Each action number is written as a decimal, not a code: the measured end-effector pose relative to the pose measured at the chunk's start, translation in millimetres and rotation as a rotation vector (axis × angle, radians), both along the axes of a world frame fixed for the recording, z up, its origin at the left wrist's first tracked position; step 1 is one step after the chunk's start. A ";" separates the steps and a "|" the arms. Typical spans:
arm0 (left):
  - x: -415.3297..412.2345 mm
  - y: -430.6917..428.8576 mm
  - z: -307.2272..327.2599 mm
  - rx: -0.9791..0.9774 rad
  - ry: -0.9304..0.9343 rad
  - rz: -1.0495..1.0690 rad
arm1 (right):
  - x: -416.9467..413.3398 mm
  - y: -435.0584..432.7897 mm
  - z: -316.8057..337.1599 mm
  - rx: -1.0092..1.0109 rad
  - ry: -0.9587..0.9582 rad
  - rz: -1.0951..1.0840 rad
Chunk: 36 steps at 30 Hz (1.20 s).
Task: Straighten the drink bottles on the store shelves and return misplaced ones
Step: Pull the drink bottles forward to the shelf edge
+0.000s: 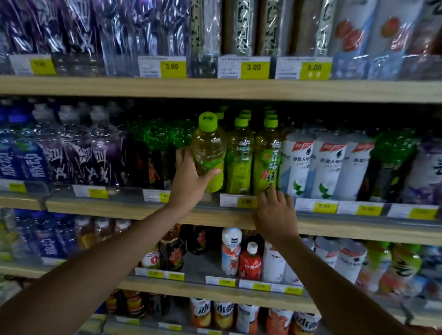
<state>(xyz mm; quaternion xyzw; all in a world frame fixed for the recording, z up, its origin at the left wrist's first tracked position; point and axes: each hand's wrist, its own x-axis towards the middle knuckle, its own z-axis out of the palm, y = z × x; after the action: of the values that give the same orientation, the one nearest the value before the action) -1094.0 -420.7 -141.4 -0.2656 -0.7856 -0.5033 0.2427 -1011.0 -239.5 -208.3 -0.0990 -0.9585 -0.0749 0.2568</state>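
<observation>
Green-capped tea bottle (208, 149) sits at the front of the middle shelf (371, 230), long axis tipped slightly left, left hand (190, 180) wrapped round its lower body. Right hand (275, 214) rests empty, fingers loosely bent, below neighbouring bottles (265, 163).

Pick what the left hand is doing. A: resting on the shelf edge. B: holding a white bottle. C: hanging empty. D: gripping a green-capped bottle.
D: the left hand has its thumb and fingers wrapped round the green-capped bottle.
</observation>
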 end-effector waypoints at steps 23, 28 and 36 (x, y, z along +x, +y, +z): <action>-11.0 44.5 -19.7 -0.059 -0.218 0.247 | 1.6 14.9 -8.9 -0.015 0.216 0.121; -13.0 39.5 -27.7 -0.090 -0.201 0.279 | 0.2 10.9 -9.5 -0.030 0.194 0.104; -16.3 35.4 -30.5 -0.075 -0.176 0.263 | -1.4 9.0 -8.8 -0.048 0.123 0.072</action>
<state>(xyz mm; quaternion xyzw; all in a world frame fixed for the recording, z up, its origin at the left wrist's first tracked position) -1110.3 -385.3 -172.0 -0.1241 -0.8500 -0.4590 0.2266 -1012.4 -230.5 -217.1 -0.0752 -0.9453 -0.0364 0.3154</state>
